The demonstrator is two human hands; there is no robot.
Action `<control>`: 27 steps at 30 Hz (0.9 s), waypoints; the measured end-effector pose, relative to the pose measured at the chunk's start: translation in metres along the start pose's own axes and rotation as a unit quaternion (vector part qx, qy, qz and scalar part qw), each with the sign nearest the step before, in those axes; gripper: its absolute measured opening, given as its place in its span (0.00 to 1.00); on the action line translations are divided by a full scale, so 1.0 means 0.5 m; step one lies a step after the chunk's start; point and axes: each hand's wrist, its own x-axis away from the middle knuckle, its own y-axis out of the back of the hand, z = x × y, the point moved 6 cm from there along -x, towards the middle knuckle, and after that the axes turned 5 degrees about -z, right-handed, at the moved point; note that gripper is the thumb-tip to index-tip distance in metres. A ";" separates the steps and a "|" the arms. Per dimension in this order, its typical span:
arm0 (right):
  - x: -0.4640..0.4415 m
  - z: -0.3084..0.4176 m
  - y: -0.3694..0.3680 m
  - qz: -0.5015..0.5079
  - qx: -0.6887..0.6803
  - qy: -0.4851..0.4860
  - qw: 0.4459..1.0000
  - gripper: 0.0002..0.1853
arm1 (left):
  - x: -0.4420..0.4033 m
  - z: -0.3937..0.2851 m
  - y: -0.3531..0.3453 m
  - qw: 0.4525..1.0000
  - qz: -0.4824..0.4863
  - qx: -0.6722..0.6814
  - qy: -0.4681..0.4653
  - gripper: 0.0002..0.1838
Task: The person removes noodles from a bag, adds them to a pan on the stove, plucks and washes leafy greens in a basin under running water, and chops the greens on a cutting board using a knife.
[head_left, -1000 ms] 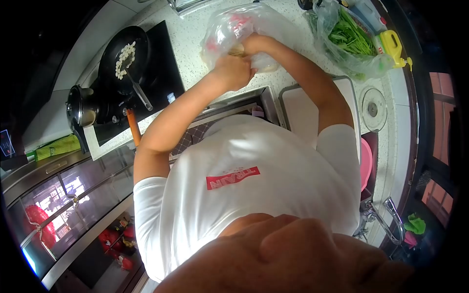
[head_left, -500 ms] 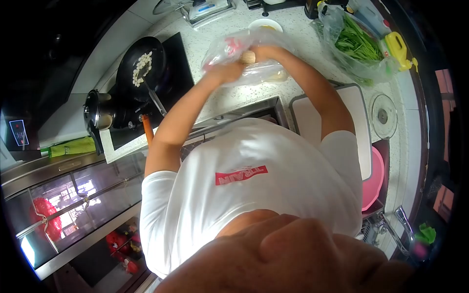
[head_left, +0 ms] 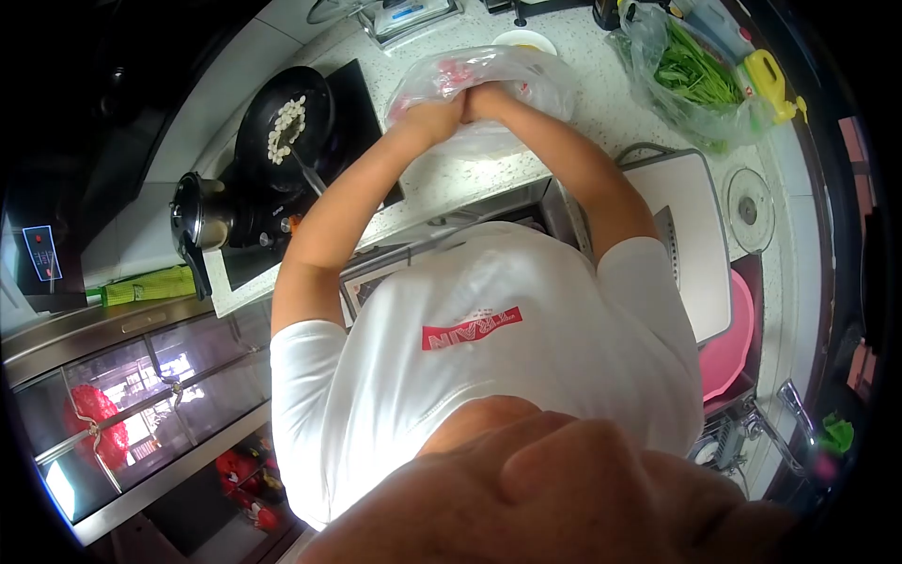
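A crumpled clear plastic bag (head_left: 451,70) with red print lies on the counter in front of me. My left hand (head_left: 434,120) is closed on the bag's near left part, with its fingertips mostly hidden. My right hand (head_left: 487,101) meets it at the middle of the bag, fingers curled in and closed on the plastic. The two hands touch or nearly touch. What the bag holds cannot be made out. A white dish (head_left: 526,39) with something yellow in it stands just behind the bag.
On the left, a black wok (head_left: 315,103) holds white pieces (head_left: 285,132) and a spatula, with a pot (head_left: 199,211) beside it. On the right are a bag of green vegetables (head_left: 695,70), a yellow bottle (head_left: 769,85), a white board (head_left: 691,244), a glass lid (head_left: 752,209) and a pink basin (head_left: 733,348).
My hands have come closer together on the bag. The pale tan round thing that showed between them is out of sight. The view has shifted slightly.
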 end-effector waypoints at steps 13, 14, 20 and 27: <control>0.026 -0.034 0.028 0.091 -0.119 0.079 0.986 0.24 | 0.055 0.029 0.102 0.997 -0.002 -0.073 0.019 0.43; 0.027 -0.041 0.035 0.080 -0.126 0.072 0.986 0.24 | 0.037 0.039 0.083 0.995 -0.038 -0.094 -0.022 0.41; 0.053 -0.059 0.071 0.029 -0.161 0.055 0.985 0.23 | -0.010 0.077 0.018 0.983 -0.114 -0.064 -0.125 0.31; 0.062 -0.016 0.075 0.004 -0.168 0.057 0.984 0.23 | -0.011 0.077 0.047 0.934 -0.060 0.347 -0.062 0.29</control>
